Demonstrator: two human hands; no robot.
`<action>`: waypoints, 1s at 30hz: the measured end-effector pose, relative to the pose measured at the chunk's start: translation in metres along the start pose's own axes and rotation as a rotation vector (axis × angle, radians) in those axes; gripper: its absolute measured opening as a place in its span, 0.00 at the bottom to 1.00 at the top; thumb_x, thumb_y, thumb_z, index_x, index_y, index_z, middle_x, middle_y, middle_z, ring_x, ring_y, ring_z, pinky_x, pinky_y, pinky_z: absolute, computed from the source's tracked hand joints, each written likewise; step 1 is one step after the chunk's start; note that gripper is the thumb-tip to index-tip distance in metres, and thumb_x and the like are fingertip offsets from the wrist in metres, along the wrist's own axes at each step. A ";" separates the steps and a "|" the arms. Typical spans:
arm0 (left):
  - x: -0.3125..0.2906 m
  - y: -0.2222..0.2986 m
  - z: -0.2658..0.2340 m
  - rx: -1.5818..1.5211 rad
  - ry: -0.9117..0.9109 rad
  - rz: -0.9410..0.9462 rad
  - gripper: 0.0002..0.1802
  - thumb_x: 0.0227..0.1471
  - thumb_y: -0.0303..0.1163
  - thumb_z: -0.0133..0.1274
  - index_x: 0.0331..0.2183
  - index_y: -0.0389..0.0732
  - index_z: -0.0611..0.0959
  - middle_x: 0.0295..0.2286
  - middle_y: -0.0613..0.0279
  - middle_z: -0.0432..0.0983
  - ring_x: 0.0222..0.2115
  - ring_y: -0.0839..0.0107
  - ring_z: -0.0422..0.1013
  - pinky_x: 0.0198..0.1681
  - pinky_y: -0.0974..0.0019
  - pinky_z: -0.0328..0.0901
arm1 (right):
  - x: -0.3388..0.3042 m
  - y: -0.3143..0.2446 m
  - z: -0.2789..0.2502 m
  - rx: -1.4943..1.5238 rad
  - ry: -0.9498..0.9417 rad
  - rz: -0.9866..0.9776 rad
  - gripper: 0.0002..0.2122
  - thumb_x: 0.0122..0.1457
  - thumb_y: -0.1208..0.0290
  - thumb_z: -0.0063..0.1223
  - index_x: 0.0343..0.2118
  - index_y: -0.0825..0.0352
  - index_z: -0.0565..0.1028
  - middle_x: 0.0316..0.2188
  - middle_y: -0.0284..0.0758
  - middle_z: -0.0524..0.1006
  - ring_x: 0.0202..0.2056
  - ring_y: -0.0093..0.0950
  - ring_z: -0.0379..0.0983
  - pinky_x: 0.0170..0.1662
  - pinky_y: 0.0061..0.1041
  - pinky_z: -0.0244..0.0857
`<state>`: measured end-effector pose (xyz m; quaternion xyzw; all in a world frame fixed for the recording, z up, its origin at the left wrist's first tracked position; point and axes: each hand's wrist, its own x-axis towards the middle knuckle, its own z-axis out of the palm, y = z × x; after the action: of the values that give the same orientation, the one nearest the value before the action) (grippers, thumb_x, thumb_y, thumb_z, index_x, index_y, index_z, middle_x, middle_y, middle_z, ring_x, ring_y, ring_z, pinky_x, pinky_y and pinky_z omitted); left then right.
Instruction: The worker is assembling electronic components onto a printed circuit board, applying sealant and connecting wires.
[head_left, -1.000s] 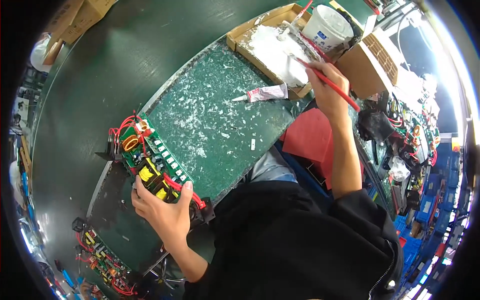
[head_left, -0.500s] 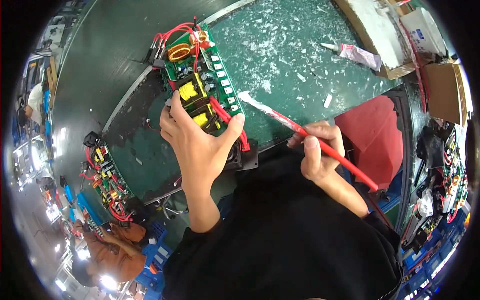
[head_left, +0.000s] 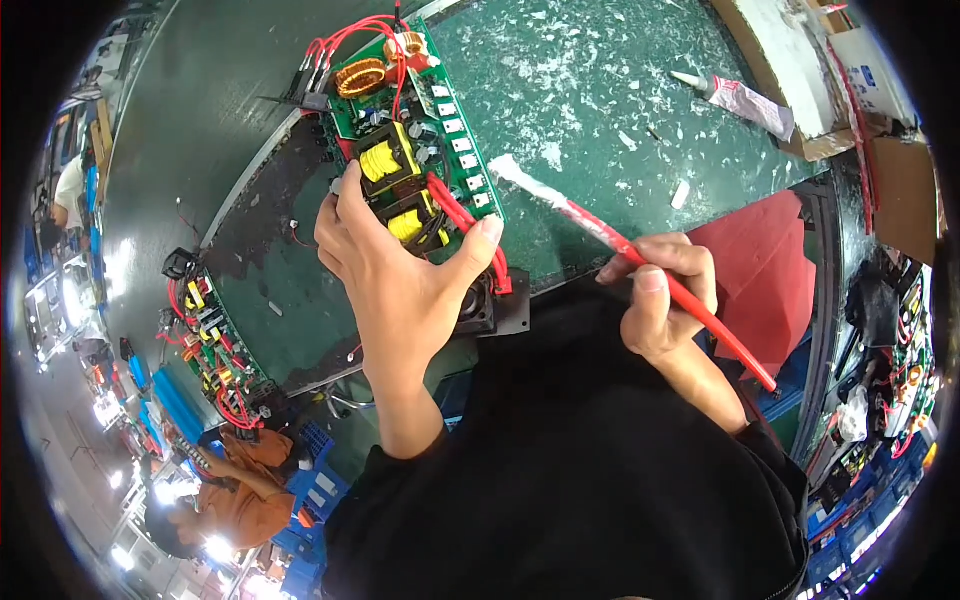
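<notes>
My left hand (head_left: 392, 275) is closed around the near end of a green circuit board (head_left: 432, 165), thumb on its right edge and fingers on its left. The board carries yellow-wound transformers (head_left: 380, 160), a copper-wound ring coil (head_left: 361, 77) and a row of white-topped components along the right edge. Thick red wires (head_left: 452, 208) run past my thumb to a black fan-like part (head_left: 480, 308). My right hand (head_left: 672, 295) pinches a slim red stick (head_left: 735, 347), tilted, its tip coated in white paste (head_left: 528, 183). That tip is close beside the board's right edge; whether it touches, I cannot tell.
White smears and flakes cover the green worktop (head_left: 570, 100). A crumpled tube (head_left: 750, 105) lies by a cardboard box (head_left: 775, 75). Red sheet material (head_left: 770, 280) hangs at the right. Another wired board (head_left: 215, 350) stands at the left, with a person in orange (head_left: 240, 510) beyond.
The whole view has shifted slightly, moving the worktop items rightward in the picture. Both hands keep their holds, and the pasted tip stays near the board's right edge.
</notes>
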<state>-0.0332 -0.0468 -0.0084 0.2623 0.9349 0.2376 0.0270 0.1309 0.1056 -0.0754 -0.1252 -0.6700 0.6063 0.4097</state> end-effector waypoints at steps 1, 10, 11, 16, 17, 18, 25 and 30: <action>0.000 0.000 0.000 -0.008 0.001 0.010 0.60 0.39 0.55 0.71 0.62 0.34 0.58 0.54 0.33 0.56 0.57 0.42 0.52 0.61 0.39 0.48 | 0.001 0.001 0.000 0.005 -0.007 0.001 0.09 0.67 0.71 0.48 0.42 0.74 0.68 0.31 0.45 0.73 0.24 0.30 0.74 0.26 0.27 0.74; 0.001 0.000 0.000 0.003 0.014 0.019 0.59 0.38 0.54 0.72 0.62 0.35 0.59 0.53 0.34 0.57 0.57 0.42 0.52 0.60 0.40 0.49 | 0.010 -0.006 0.000 -0.034 -0.156 0.004 0.07 0.66 0.75 0.49 0.38 0.75 0.69 0.29 0.46 0.75 0.23 0.27 0.74 0.26 0.23 0.71; 0.001 0.000 0.000 0.003 0.013 0.020 0.59 0.38 0.54 0.72 0.62 0.35 0.59 0.53 0.34 0.57 0.57 0.42 0.52 0.60 0.40 0.49 | 0.010 -0.008 -0.001 -0.009 -0.116 0.016 0.07 0.66 0.75 0.49 0.38 0.75 0.69 0.29 0.46 0.75 0.22 0.27 0.74 0.26 0.23 0.70; 0.001 0.000 0.000 0.007 0.011 0.014 0.59 0.39 0.53 0.72 0.62 0.35 0.59 0.53 0.34 0.57 0.57 0.43 0.53 0.60 0.39 0.49 | 0.016 -0.003 0.003 -0.055 -0.174 -0.053 0.07 0.65 0.76 0.49 0.38 0.75 0.69 0.29 0.46 0.75 0.22 0.27 0.73 0.25 0.23 0.70; 0.001 0.000 0.000 0.006 0.010 0.015 0.59 0.39 0.53 0.72 0.62 0.35 0.59 0.53 0.34 0.57 0.57 0.43 0.53 0.60 0.39 0.49 | 0.016 -0.004 0.001 -0.056 -0.173 -0.053 0.07 0.65 0.76 0.49 0.38 0.75 0.69 0.29 0.46 0.75 0.22 0.27 0.73 0.25 0.23 0.70; 0.001 0.000 0.000 0.005 0.009 0.014 0.59 0.39 0.53 0.72 0.62 0.34 0.59 0.53 0.34 0.57 0.57 0.43 0.52 0.60 0.39 0.49 | 0.014 -0.006 0.000 -0.063 -0.192 -0.023 0.06 0.65 0.76 0.49 0.38 0.75 0.69 0.28 0.46 0.75 0.21 0.26 0.73 0.25 0.23 0.70; 0.001 -0.002 -0.001 -0.037 -0.020 0.032 0.58 0.41 0.52 0.70 0.62 0.33 0.58 0.55 0.33 0.57 0.57 0.43 0.52 0.61 0.40 0.48 | 0.008 -0.007 -0.004 -0.015 -0.120 -0.010 0.08 0.65 0.75 0.49 0.38 0.76 0.69 0.27 0.45 0.74 0.18 0.24 0.71 0.23 0.22 0.69; 0.001 -0.006 -0.004 -0.069 -0.049 0.045 0.57 0.42 0.50 0.69 0.63 0.32 0.57 0.56 0.33 0.56 0.58 0.43 0.52 0.61 0.40 0.48 | 0.012 -0.012 -0.006 -0.091 -0.238 -0.047 0.07 0.65 0.75 0.49 0.37 0.76 0.69 0.28 0.45 0.74 0.19 0.25 0.71 0.23 0.23 0.70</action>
<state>-0.0375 -0.0522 -0.0072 0.2877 0.9192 0.2636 0.0534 0.1316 0.1152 -0.0607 -0.0549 -0.7436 0.5759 0.3353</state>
